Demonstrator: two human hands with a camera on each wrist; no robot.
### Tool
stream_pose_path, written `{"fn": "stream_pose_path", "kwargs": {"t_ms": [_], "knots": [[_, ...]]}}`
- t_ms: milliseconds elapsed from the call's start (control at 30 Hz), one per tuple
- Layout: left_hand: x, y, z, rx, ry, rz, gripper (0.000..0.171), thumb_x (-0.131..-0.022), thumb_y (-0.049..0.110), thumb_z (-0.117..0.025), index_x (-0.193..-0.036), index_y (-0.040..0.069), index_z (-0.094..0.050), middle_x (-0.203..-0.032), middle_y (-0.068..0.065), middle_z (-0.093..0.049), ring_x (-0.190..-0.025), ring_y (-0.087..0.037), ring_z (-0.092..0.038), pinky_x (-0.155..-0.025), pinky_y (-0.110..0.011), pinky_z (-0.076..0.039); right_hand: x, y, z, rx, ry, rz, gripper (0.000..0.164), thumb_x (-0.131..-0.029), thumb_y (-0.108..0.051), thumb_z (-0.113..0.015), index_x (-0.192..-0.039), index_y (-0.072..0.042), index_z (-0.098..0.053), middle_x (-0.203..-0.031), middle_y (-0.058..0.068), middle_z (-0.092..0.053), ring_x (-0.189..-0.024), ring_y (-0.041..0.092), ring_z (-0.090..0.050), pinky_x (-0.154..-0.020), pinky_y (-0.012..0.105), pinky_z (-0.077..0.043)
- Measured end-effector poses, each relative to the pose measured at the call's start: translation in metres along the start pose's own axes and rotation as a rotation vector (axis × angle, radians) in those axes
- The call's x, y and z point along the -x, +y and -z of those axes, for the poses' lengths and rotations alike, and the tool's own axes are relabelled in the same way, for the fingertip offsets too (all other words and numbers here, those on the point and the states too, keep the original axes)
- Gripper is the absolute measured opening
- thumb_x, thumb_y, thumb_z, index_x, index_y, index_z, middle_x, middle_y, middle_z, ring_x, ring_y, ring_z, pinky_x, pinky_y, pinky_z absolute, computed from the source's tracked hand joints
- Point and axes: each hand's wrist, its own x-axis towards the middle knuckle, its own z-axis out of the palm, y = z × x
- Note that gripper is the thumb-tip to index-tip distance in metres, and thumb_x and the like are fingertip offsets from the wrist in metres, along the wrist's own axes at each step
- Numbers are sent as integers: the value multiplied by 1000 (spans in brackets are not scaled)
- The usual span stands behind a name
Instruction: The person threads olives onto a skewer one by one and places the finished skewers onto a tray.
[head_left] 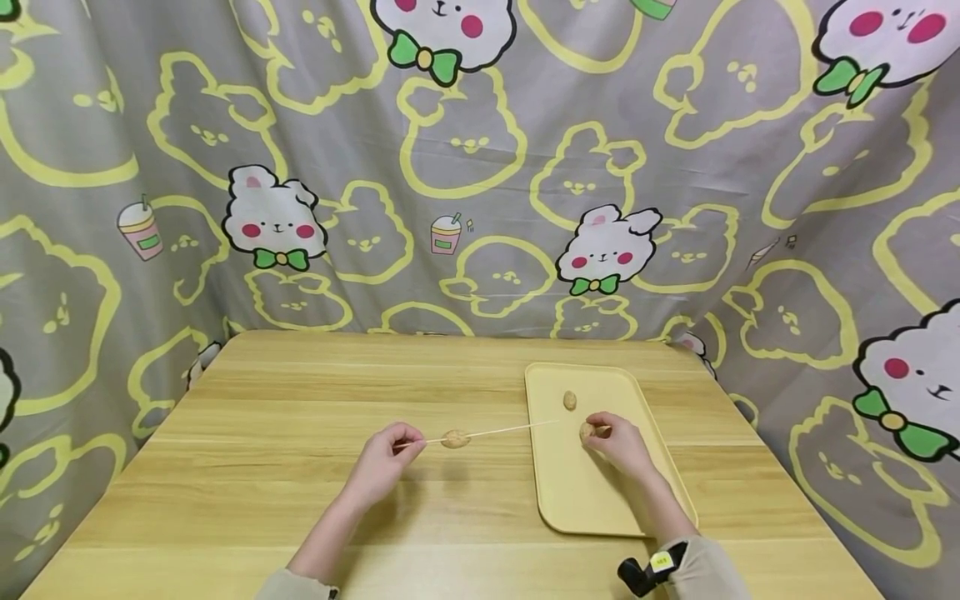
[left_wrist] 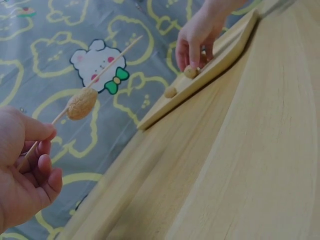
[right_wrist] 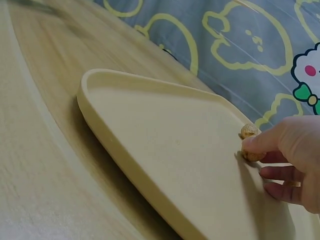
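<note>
My left hand (head_left: 385, 462) pinches a thin wooden skewer (head_left: 510, 430) near one end, holding it above the table and pointing right. A tan, wrinkled, oval food ball (left_wrist: 82, 104) is threaded on the skewer, just beyond the fingers. Over the yellow tray (head_left: 592, 508), my right hand (head_left: 621, 446) pinches a second tan ball (right_wrist: 253, 154) between thumb and fingers. Another ball (head_left: 570, 401) lies farther back on the tray, apart from the hand in the head view. The skewer's bare tip reaches over the tray's left edge.
The tray stands on the right part of a wood-grain table (head_left: 300, 392). A grey curtain (head_left: 360, 150) with cartoon prints hangs behind the table and along both sides. A black device with a yellow label (head_left: 660, 563) sits on the right wrist.
</note>
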Motion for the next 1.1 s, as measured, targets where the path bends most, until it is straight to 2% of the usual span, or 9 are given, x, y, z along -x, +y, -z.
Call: {"fn": "stream_pose_path", "kwargs": {"t_ms": [267, 533, 700, 967, 1100], "knots": [[0, 0, -2, -11, -11, -5, 6, -90, 9, -60, -88, 3, -62, -84, -4, -59, -79, -14, -54, -69, -29, -45, 1, 2, 1, -15, -4, -8, 34, -76, -5, -71, -108, 3, -61, -99, 12, -64, -82, 21, -60, -70, 32, -47], [0, 1, -2, -10, -5, 12, 5, -89, 8, -61, -90, 4, -63, -84, -2, -59, -79, -14, -53, -69, -30, -44, 6, 3, 6, -163, -24, -10, 43, -78, -2, -69, -117, 8, -56, -109, 19, -54, -85, 20, -58, -70, 23, -48], [1, 1, -2, -17, -17, -2, 3, -89, 7, -61, -90, 4, -62, -85, -3, -59, -80, -14, -54, -71, -30, -45, 11, -3, 7, -226, -31, 17, 42, -78, -1, -70, -116, 8, -56, -111, 20, -48, -86, 20, -57, -71, 22, -48], [1, 1, -3, -22, -16, -10, 6, -89, 9, -60, -89, 3, -62, -85, -4, -60, -80, -14, -55, -72, -30, -45, 14, -15, 1, -335, -62, 60, 37, -77, 1, -71, -112, 8, -57, -100, 19, -57, -76, 13, -57, -65, 23, -49], [1, 0, -4, -24, -13, -3, 5, -89, 8, -61, -89, 4, -63, -84, -2, -59, -80, -14, -54, -72, -30, -45, 17, -23, -2, -411, -73, 82, 35, -78, 0, -71, -110, 8, -59, -98, 16, -56, -70, 9, -57, -63, 24, -50]]}}
